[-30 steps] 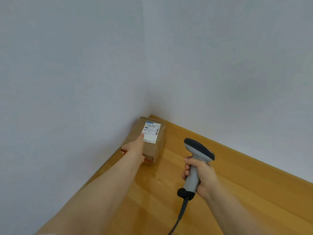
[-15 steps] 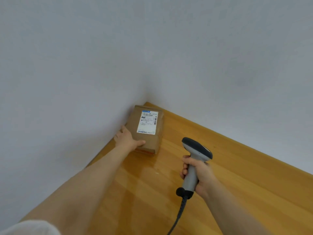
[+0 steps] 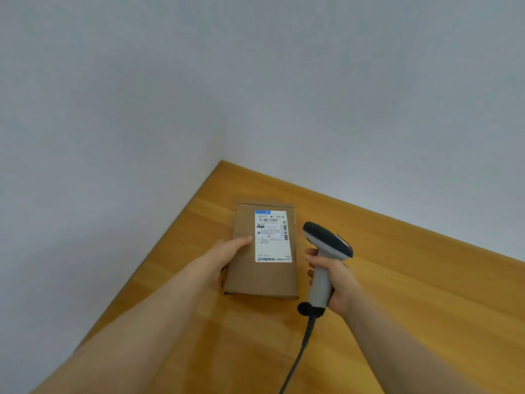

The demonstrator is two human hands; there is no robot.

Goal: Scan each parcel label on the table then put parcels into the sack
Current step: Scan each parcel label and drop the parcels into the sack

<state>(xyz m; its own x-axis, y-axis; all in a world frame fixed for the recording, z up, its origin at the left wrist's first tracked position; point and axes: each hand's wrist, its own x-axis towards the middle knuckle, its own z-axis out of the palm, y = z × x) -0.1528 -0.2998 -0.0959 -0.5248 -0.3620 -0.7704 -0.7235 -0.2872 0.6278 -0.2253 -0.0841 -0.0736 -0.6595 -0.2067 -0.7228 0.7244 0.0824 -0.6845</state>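
The parcel (image 3: 261, 280) has come out from the wall (image 3: 142, 109) - left hand (image 3: 227, 254) gripping its edge, label (image 3: 272, 237) up - right hand (image 3: 338, 282) wrapped round the scanner (image 3: 326, 243); scanning looks next.

The wooden table (image 3: 397, 280) has one brown parcel (image 3: 244, 277) lying flat on it, near its far corner, with the white label (image 3: 272, 243) facing up.

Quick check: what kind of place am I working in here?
Likely a parcel-handling station: a labelled cardboard parcel on a wooden table, a corded barcode scanner in the right hand.
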